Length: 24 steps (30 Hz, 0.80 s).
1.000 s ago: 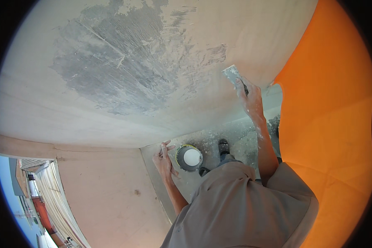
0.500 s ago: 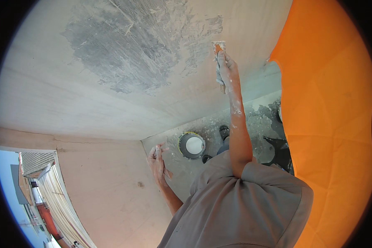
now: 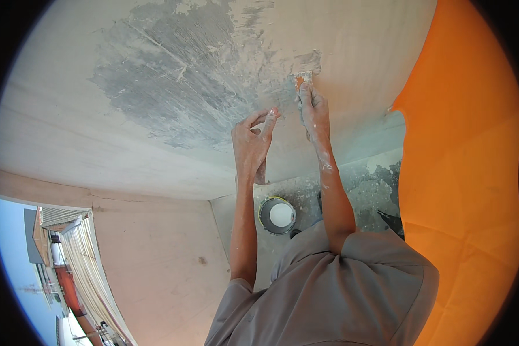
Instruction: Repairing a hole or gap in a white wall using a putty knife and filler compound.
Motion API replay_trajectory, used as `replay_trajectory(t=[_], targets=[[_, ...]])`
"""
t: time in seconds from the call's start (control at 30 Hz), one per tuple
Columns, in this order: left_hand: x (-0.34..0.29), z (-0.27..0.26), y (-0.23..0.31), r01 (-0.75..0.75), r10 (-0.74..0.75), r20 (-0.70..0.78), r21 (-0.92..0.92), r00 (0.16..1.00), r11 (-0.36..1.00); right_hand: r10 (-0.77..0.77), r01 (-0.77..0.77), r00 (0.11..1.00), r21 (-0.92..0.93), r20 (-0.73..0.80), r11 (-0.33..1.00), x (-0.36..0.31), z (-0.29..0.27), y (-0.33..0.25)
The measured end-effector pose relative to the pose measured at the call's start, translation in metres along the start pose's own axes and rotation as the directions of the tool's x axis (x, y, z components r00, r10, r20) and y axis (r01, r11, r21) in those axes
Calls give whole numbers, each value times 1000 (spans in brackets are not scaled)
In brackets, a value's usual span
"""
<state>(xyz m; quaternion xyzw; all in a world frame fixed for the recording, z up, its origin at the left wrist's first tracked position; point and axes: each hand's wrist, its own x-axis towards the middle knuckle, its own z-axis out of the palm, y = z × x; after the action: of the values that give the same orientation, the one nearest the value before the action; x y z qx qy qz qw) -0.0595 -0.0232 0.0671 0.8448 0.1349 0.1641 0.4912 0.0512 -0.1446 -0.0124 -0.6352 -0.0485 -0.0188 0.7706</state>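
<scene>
just raised left hand toward patch, cannot tell grip; clamping scraper in right hand, apart, putting both beside patch.

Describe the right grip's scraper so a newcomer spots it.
Start at the large pale wall with a rough grey patch. Near the patch's right edge, the person's right grip holds the small flat scraper. Its squarish end, smeared white, shows an orange spot that the patch lacks.
</scene>
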Motion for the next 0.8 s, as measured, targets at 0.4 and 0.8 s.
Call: replay_trajectory(t=[0.4,0.8], targets=[[61,66,14,-79,47,-121,-276,991,958,5,33,992,292,-129,956,-11,36,-22],[59,74,23,-72,27,-211,-210,977,975,5,22,996,327,-84,945,-7,35,-16]])
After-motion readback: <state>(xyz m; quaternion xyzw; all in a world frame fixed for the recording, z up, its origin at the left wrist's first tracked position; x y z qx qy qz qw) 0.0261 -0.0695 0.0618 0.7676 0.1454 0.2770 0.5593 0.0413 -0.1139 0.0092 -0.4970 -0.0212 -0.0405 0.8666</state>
